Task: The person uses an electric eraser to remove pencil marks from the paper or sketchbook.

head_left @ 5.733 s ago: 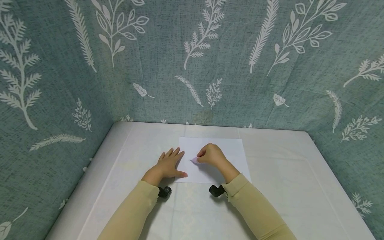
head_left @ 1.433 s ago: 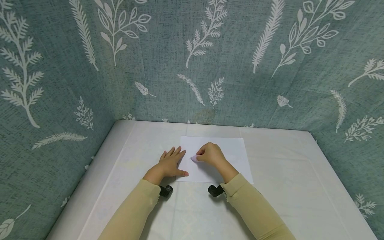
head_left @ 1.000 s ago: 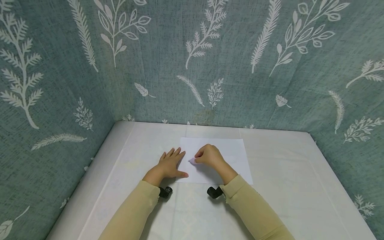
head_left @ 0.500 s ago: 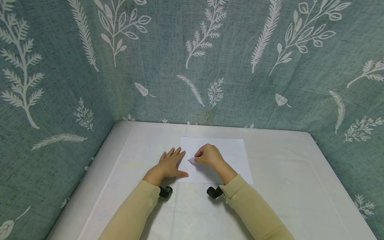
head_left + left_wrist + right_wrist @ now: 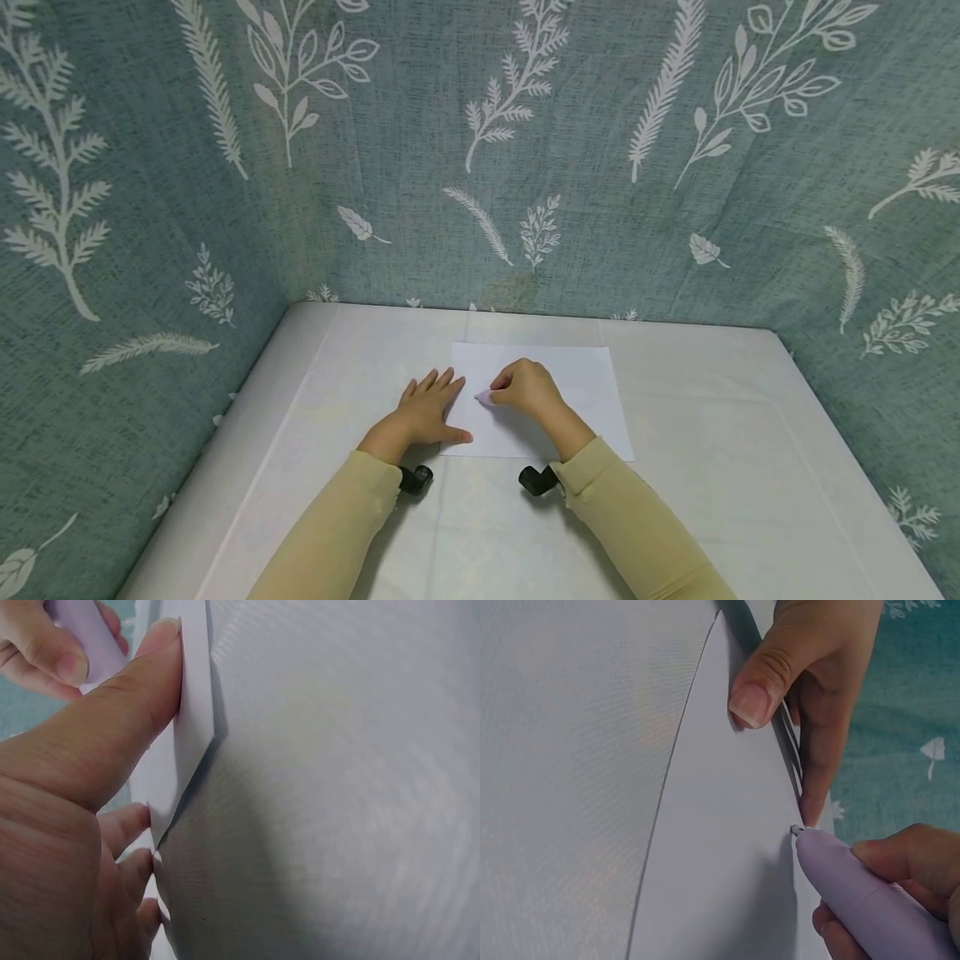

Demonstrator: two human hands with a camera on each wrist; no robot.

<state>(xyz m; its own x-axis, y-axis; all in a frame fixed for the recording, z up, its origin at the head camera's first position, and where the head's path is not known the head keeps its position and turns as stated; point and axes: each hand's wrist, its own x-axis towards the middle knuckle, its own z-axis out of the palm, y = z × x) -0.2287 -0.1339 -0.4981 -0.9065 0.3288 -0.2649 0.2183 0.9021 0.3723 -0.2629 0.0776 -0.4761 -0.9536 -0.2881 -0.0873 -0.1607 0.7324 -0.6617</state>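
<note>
- Under both hands, a white sheet of paper [image 5: 558,392] lay flat on the pale counter [image 5: 712,467], a bit closer to the far fabric wall than to the person.
- Left hand [image 5: 427,412] was spread flat, fingers straight, pressing down the paper's left edge. The left wrist view showed the thumb [image 5: 112,727] lying right along that edge, with the near corner lifted slightly off the counter.
- Right hand [image 5: 525,390] was curled round a lilac pen [image 5: 862,896] in a writing grip, and the tip touched the paper just beside the left hand's fingertips [image 5: 754,701].
- What changed: honestly not much. Compared with half a second and a second earlier, the pen tip had slid a hair to the right, away from the left hand, after sitting slightly further left. Over the whole few seconds the hands barely left that one spot on the sheet.
- My read: small strokes, so writing or drawing near the left margin was underway, with the left hand just acting as a paperweight. I couldn't make out any ink marks on the sheet in any view, so no telling how much was down.
- Beyond the hands, teal leaf-print cloth [image 5: 525,150] walled in the counter on three sides.
</note>
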